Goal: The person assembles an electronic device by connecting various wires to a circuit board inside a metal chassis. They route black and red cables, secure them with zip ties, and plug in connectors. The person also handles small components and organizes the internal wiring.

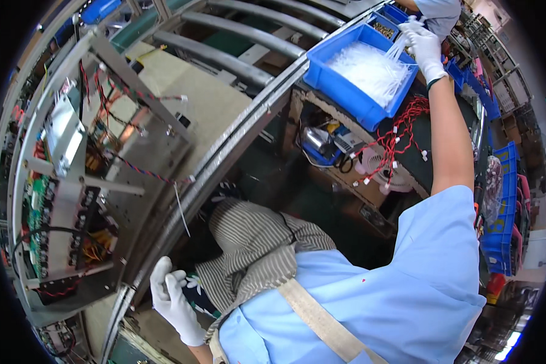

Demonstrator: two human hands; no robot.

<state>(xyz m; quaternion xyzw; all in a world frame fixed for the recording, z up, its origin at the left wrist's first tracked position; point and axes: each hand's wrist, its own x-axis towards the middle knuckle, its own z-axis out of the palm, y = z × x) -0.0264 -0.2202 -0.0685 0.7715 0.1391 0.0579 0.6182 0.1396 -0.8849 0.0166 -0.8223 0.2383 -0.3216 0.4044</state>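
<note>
My right hand (426, 51), in a white glove, reaches out to the far right over the rim of a blue bin (359, 111). Its fingers are closed on several white cable ties (398, 48), which hang from them toward the heap of loose cable ties (370, 70) inside. Low on the left, close to my body, is my gloved left hand (175, 300). Its fingers are loosely bent and apart, with nothing visible in them. Beyond it, a single cable tie (181, 209) dangles from the end of a red-and-blue twisted wire (142, 173) on the metal chassis.
An open metal chassis (158, 109) with circuit boards (40, 212) and wiring stands at left beside the rail (212, 159) of a roller conveyor (224, 57). Red-and-black wires (400, 136) with white connectors hang below the bin, near a small fan (385, 170). Another person (440, 12) is at far right.
</note>
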